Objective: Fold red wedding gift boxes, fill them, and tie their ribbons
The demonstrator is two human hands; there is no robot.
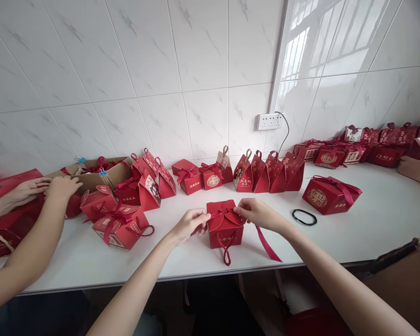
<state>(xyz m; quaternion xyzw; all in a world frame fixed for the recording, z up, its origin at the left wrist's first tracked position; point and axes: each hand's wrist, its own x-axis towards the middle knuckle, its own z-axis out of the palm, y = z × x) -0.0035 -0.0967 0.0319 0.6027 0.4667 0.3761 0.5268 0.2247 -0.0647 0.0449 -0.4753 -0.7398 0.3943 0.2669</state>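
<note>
In the head view a red gift box (225, 229) stands upright near the front edge of the white table, with a twisted cord loop hanging down its front. A dark red ribbon (268, 243) crosses its top, and one long tail trails to the right onto the table. My left hand (192, 221) pinches the ribbon at the top left of the box. At the top right, my right hand (252, 212) pinches the other side of the ribbon. A small crossing or knot shows between my fingertips.
More red boxes (213, 179) line the tiled wall. A beribboned box (332, 195) and a black band (304, 217) lie to the right. At left, another person's hands (65, 186) are by a cardboard carton (121, 173); another person's hand (415, 166) is at far right.
</note>
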